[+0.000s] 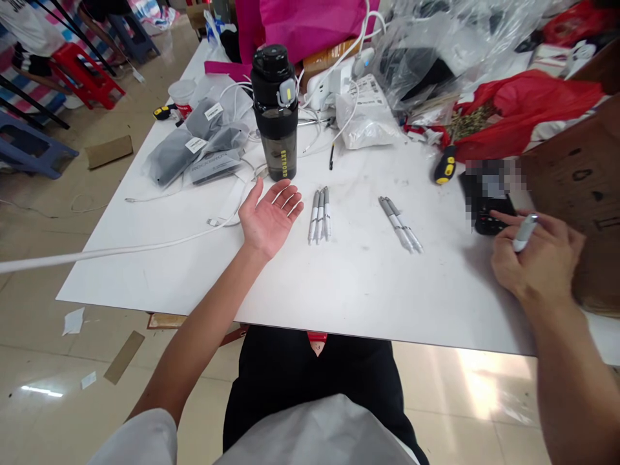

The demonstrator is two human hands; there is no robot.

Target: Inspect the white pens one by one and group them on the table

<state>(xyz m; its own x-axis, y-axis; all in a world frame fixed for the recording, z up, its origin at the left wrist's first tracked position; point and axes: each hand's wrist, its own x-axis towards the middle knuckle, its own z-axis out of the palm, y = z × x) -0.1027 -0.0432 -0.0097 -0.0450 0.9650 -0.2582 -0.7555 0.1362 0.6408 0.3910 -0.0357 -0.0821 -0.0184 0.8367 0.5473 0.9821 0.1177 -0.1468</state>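
My left hand [271, 219] lies palm up with its fingers spread, holding nothing, just in front of a dark drinking bottle [275, 123]. To its right are three grey-and-white pens [320, 215] side by side. Farther right, two similar pens [401, 224] lie slanted and close together. In my right hand [542, 258] a white pen with a silver end [525, 232] is gripped, its end pointing up. That hand's index finger reaches out onto a black phone-like device [491, 213], partly blurred out.
A brown cardboard box [576, 194] stands beside my right hand. A yellow-and-black screwdriver [445, 165] lies behind the device. Bagged dark packages [179, 152], white cables [145, 247], a power strip [329, 84] and a red bag [527, 110] crowd the back of the white table [339, 290].
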